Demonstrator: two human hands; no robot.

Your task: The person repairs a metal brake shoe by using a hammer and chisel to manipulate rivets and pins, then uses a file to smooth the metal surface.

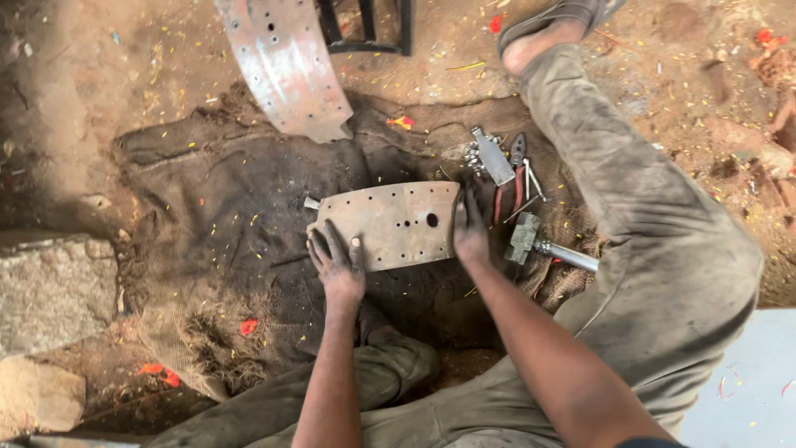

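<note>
The burlap sack [224, 241] on the dirt floor carries a curved, drilled metal plate [390, 222] near its middle. The left hand [338, 264] presses flat on the plate's near-left corner, and the right hand [469, 232] grips its right edge. A hammer [539, 242] and pliers [516, 178] sit by the sack's right edge.
</note>
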